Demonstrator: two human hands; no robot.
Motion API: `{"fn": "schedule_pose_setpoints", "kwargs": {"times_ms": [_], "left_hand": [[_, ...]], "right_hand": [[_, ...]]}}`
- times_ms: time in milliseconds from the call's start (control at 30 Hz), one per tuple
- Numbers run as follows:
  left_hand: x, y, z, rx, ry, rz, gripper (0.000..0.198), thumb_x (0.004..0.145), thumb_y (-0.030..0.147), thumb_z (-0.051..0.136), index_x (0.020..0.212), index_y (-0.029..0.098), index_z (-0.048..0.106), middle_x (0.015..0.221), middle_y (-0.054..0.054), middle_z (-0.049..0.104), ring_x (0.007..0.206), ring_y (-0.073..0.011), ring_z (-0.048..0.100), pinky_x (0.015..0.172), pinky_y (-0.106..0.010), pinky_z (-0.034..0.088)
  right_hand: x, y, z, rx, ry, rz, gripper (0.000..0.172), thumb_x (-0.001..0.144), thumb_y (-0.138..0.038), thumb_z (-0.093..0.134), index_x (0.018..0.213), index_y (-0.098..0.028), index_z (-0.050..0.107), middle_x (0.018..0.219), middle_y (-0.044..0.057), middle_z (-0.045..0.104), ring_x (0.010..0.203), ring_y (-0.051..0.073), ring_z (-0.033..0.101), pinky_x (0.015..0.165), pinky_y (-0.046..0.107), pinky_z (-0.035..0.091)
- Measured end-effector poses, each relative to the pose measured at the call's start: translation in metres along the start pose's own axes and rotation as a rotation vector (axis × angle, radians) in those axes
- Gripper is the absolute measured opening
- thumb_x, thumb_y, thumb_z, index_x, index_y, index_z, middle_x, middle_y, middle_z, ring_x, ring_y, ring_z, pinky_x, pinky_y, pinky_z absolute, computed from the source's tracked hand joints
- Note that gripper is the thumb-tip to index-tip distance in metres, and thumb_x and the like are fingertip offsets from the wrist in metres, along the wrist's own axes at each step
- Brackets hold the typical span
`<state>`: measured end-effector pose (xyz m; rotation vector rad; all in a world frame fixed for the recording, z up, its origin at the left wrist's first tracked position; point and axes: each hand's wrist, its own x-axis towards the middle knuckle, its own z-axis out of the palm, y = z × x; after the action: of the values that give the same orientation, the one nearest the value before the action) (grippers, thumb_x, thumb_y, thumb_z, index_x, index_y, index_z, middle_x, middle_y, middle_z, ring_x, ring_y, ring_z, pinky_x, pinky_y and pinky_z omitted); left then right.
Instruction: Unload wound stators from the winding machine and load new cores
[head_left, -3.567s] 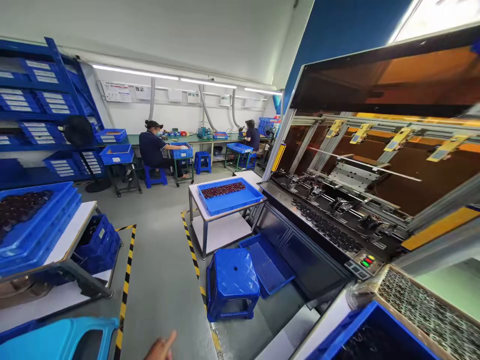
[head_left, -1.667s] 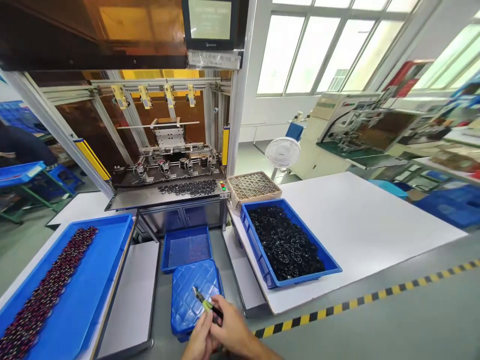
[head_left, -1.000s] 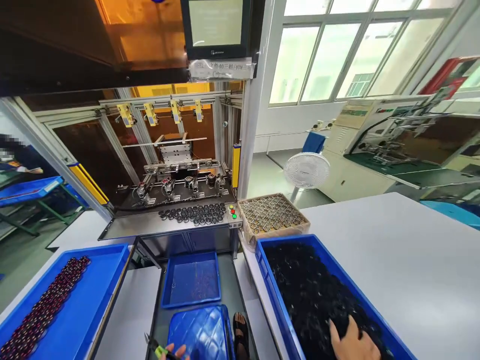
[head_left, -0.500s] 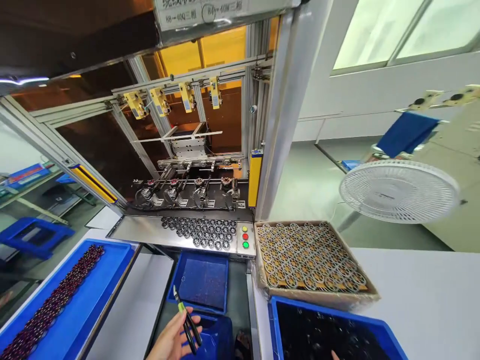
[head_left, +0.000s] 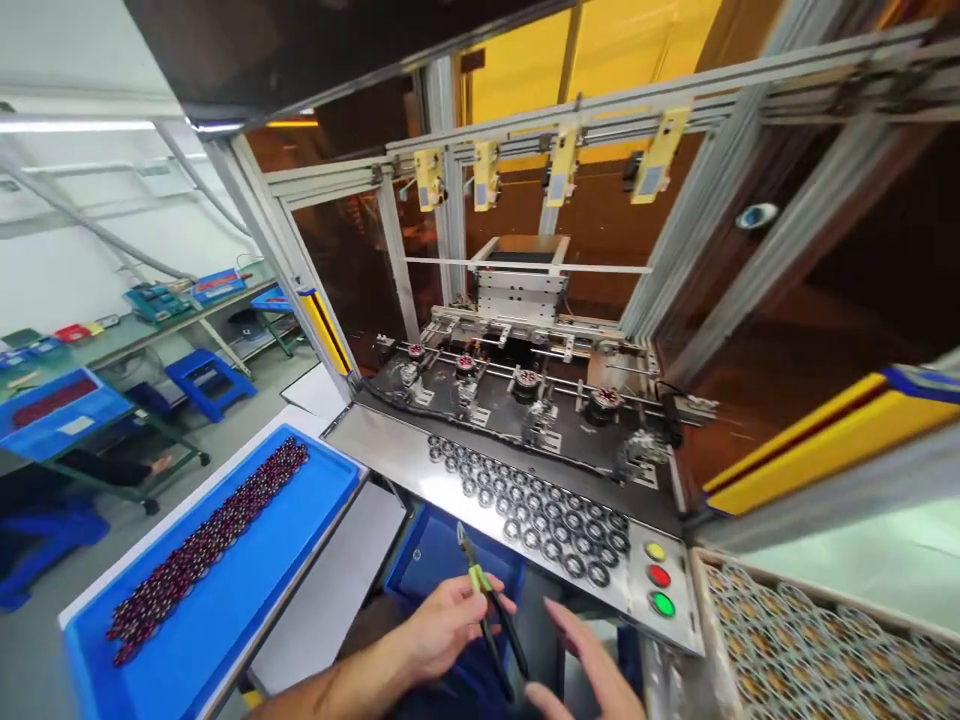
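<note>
My left hand (head_left: 442, 625) grips small cutting pliers (head_left: 491, 610) with green and black handles, tip pointing up toward the machine shelf. My right hand (head_left: 592, 665) is beside it at the bottom edge, fingers stretched out and apart, holding nothing. Just beyond both hands, a steel shelf (head_left: 390, 450) carries several rows of small dark ring-shaped parts (head_left: 532, 505). Behind it, wound parts sit on fixtures (head_left: 525, 385) inside the machine.
Yellow, red and green buttons (head_left: 658, 577) sit at the shelf's right end. A blue tray (head_left: 247, 560) with rows of reddish wound parts lies at left. A box of metal rings (head_left: 817, 650) is at right. A blue bin (head_left: 439, 555) sits under the shelf.
The view has swung left and closer to the machine. My left hand keeps the pliers. My right hand has left the bin of black parts and come up beside the left.
</note>
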<state>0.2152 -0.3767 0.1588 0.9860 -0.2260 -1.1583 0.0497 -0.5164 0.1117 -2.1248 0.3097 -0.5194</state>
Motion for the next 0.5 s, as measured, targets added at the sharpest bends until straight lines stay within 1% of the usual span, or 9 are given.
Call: {"fn": "schedule_pose_setpoints", "kwargs": {"times_ms": [33,100,167,233,300,367,433,467,500], "left_hand": [[0.006,0.016,-0.012,0.032,-0.042,0.054,0.044,0.064,0.039,0.081,0.096,0.012,0.069,0.1,-0.013,0.062,0.094,-0.0193,0.058,0.088,-0.029,0.041],[0.016,0.049,-0.042,0.132,-0.141,0.166,0.044,0.063,0.041,0.081,0.097,0.013,0.071,0.099,-0.011,0.06,0.096,-0.0181,0.056,0.091,-0.027,0.039],[0.025,0.083,-0.078,0.174,-0.23,0.209,0.046,0.065,0.043,0.079,0.101,0.015,0.071,0.101,-0.011,0.057,0.089,-0.0155,0.054,0.086,-0.025,0.04],[0.032,0.115,-0.113,0.198,-0.269,0.22,0.045,0.068,0.044,0.077,0.102,0.014,0.071,0.109,-0.011,0.051,0.084,-0.0128,0.051,0.078,-0.022,0.042],[0.04,0.142,-0.141,0.255,-0.238,0.264,0.043,0.07,0.043,0.076,0.101,0.014,0.072,0.123,-0.013,0.043,0.089,-0.0139,0.051,0.08,-0.022,0.043],[0.046,0.164,-0.16,0.251,-0.165,0.307,0.044,0.071,0.045,0.074,0.107,0.018,0.072,0.131,-0.014,0.041,0.103,-0.0203,0.052,0.09,-0.026,0.042],[0.054,0.181,-0.171,0.196,-0.078,0.337,0.043,0.074,0.046,0.071,0.111,0.022,0.071,0.129,-0.013,0.047,0.117,-0.0261,0.048,0.101,-0.031,0.038],[0.058,0.189,-0.174,0.183,-0.049,0.346,0.041,0.076,0.045,0.07,0.109,0.022,0.072,0.127,-0.013,0.05,0.122,-0.0269,0.045,0.105,-0.032,0.035],[0.063,0.195,-0.174,0.179,-0.025,0.35,0.039,0.076,0.044,0.07,0.108,0.022,0.072,0.126,-0.012,0.052,0.123,-0.0266,0.044,0.107,-0.033,0.032]], "right_hand": [[0.029,-0.015,0.023,0.023,-0.043,-0.033,0.084,0.081,-0.049,0.06,0.139,0.007,0.034,0.139,0.024,0.038,0.129,0.027,0.042,0.107,0.037,0.036],[0.081,-0.041,0.069,0.058,-0.127,-0.006,0.099,0.079,-0.05,0.062,0.145,0.008,0.017,0.145,0.026,0.026,0.137,0.028,0.031,0.112,0.04,0.029],[0.125,-0.064,0.108,0.049,-0.153,0.076,0.096,0.082,-0.05,0.055,0.144,0.012,0.014,0.147,0.028,0.021,0.14,0.027,0.025,0.115,0.04,0.021],[0.163,-0.086,0.137,0.047,-0.182,0.114,0.088,0.085,-0.047,0.051,0.141,0.013,0.02,0.145,0.027,0.026,0.137,0.025,0.031,0.115,0.035,0.023],[0.198,-0.107,0.155,0.079,-0.197,0.119,0.077,0.085,-0.045,0.054,0.138,0.006,0.031,0.135,0.024,0.043,0.126,0.022,0.045,0.108,0.03,0.033],[0.23,-0.123,0.165,0.098,-0.164,0.124,0.064,0.083,-0.04,0.056,0.133,-0.002,0.041,0.12,0.018,0.056,0.109,0.02,0.057,0.096,0.027,0.043],[0.256,-0.131,0.168,0.09,-0.142,0.119,0.055,0.081,-0.032,0.056,0.128,-0.005,0.046,0.106,0.013,0.06,0.095,0.018,0.06,0.087,0.026,0.046],[0.267,-0.131,0.166,0.084,-0.154,0.114,0.055,0.078,-0.03,0.057,0.127,-0.005,0.047,0.102,0.012,0.06,0.093,0.018,0.059,0.087,0.027,0.046],[0.276,-0.129,0.162,0.092,-0.185,0.108,0.061,0.075,-0.03,0.06,0.129,-0.005,0.046,0.104,0.013,0.059,0.096,0.019,0.058,0.089,0.028,0.046]]}}
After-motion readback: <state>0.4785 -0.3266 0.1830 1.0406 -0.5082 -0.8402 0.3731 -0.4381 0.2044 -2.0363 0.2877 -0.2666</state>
